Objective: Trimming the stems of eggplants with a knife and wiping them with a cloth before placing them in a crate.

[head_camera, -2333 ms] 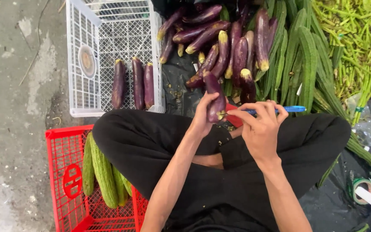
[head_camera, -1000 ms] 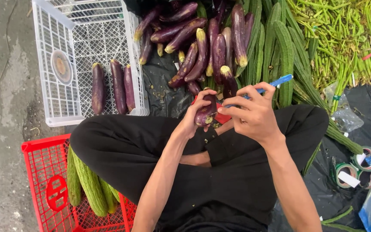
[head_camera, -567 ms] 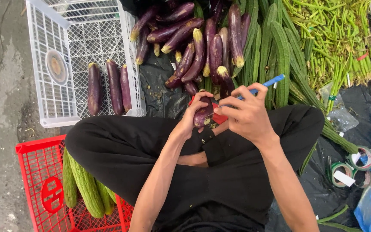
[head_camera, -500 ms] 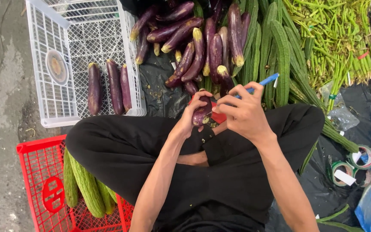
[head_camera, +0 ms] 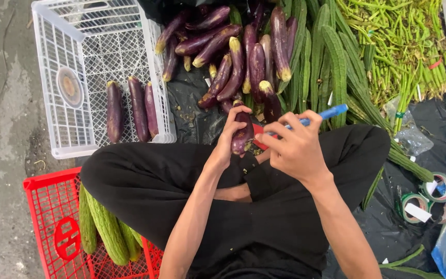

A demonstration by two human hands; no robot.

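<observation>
left hand (head_camera: 229,139) grips a long purple eggplant (head_camera: 242,135) above the lap | right hand (head_camera: 295,147) clasps a blue-handled knife (head_camera: 320,114) against it | white plastic crate (head_camera: 58,138) front-left holds three eggplants

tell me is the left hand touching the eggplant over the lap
Touching. The head view shows the left hand wrapped around the purple eggplant, fingers curled over its top, with no gap between them.

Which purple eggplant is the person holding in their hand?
The eggplant gripped upright in the left hand, just above the lap. The others lie loose in the pile or in the white crate.
</observation>
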